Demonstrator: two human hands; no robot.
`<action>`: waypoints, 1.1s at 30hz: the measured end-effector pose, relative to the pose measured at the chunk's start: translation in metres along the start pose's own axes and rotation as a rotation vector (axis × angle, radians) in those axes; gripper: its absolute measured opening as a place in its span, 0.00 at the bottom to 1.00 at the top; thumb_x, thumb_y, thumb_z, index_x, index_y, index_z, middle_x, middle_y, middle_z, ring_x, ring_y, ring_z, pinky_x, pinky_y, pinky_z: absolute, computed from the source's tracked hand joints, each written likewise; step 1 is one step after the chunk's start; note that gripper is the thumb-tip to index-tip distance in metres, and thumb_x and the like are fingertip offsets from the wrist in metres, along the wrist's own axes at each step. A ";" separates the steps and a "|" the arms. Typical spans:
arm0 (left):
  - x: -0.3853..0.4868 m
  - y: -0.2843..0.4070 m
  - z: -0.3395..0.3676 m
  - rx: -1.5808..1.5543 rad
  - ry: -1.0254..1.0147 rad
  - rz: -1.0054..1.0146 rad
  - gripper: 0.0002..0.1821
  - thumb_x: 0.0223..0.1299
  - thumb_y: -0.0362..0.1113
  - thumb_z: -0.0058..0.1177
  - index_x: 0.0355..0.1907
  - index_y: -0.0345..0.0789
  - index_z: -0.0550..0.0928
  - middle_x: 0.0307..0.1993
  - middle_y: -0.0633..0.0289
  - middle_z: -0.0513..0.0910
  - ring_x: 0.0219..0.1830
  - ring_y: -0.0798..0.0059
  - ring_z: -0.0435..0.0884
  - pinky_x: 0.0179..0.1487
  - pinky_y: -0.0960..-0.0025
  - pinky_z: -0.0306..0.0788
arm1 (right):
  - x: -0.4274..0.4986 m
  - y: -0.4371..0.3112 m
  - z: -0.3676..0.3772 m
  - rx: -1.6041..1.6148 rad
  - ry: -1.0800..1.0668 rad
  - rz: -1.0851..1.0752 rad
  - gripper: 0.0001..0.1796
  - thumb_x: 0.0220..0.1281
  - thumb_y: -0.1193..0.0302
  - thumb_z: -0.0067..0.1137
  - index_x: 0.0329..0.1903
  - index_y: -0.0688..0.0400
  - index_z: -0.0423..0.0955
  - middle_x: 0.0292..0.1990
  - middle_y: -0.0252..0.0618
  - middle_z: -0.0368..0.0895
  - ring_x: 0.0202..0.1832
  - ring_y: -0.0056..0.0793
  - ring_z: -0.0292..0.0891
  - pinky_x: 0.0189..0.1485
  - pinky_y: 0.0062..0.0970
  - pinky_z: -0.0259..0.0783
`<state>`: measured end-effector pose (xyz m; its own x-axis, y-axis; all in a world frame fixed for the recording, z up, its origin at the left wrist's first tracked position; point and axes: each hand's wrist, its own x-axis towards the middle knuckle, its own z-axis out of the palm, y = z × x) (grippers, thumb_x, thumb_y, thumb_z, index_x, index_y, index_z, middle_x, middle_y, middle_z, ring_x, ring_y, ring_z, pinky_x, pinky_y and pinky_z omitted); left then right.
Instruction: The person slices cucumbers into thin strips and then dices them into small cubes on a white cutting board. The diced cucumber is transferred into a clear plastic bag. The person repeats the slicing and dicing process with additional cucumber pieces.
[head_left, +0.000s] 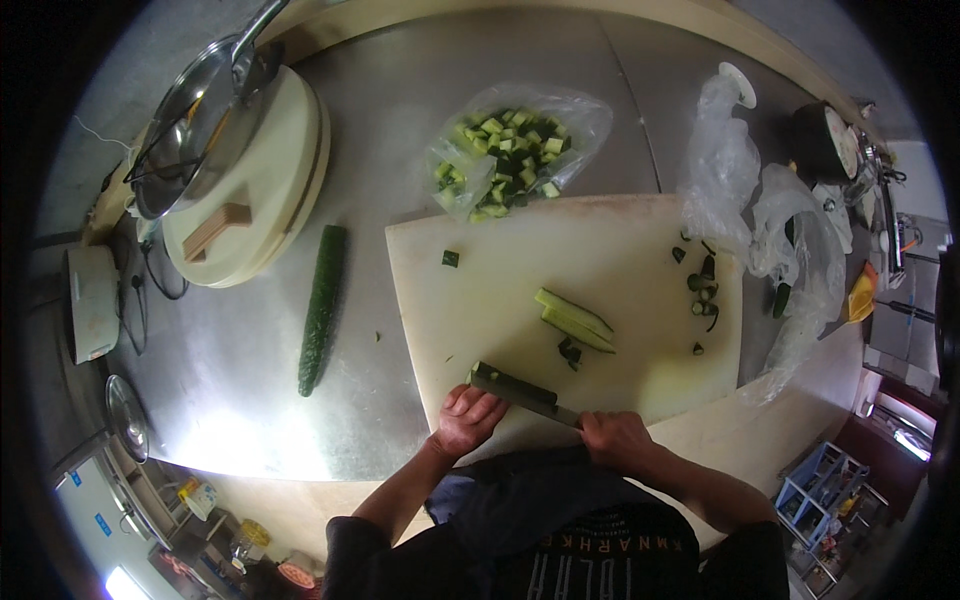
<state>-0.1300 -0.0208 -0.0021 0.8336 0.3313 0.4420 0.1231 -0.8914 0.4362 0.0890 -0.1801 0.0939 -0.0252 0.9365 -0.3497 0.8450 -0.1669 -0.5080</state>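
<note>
My right hand (616, 436) grips a kitchen knife (565, 415), its blade pointing left along the near side of a dark green cucumber piece (517, 387). The fingers of my left hand (466, 421) are curled against that piece near its left end. Much of the blade is hidden, so I cannot tell how far it is in the cucumber. Beneath lies a white cutting board (480, 315). Two pale-fleshed cucumber lengths (576, 321) rest on it, beside a few dark scraps (570, 352). A single diced cube (450, 259) sits farther left.
A clear plastic bag (585, 120) of cucumber cubes (517, 150) overlaps the board's far edge. One whole cucumber (322, 311) lies left on the steel table (375, 112). Cut ends (701, 289) and crumpled plastic bags (799, 225) are at right. A metal bowl (251, 112) rests on a round lid (277, 202).
</note>
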 end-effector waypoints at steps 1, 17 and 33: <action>-0.001 0.000 0.000 0.002 0.003 0.006 0.20 0.37 0.33 0.57 0.41 0.44 0.85 0.46 0.68 0.78 0.49 0.71 0.75 0.53 0.65 0.69 | 0.000 0.001 -0.001 0.014 -0.026 0.012 0.05 0.57 0.71 0.51 0.32 0.59 0.68 0.21 0.44 0.78 0.21 0.45 0.77 0.21 0.42 0.71; 0.008 0.004 -0.004 0.019 0.041 0.011 0.19 0.36 0.29 0.61 0.38 0.42 0.85 0.45 0.66 0.79 0.47 0.69 0.76 0.47 0.66 0.73 | 0.022 0.007 0.039 0.111 0.083 0.142 0.11 0.63 0.64 0.51 0.31 0.59 0.70 0.19 0.50 0.76 0.23 0.53 0.75 0.25 0.47 0.69; -0.001 0.003 -0.003 -0.032 0.023 0.016 0.21 0.44 0.33 0.54 0.46 0.36 0.82 0.49 0.61 0.77 0.51 0.66 0.75 0.56 0.62 0.71 | 0.003 -0.013 -0.002 0.029 0.028 0.127 0.12 0.65 0.62 0.51 0.30 0.56 0.70 0.22 0.44 0.79 0.22 0.46 0.77 0.23 0.44 0.70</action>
<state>-0.1318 -0.0223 0.0012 0.8226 0.3243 0.4671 0.0921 -0.8865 0.4534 0.0791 -0.1748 0.1015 0.0967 0.9155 -0.3905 0.8245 -0.2934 -0.4838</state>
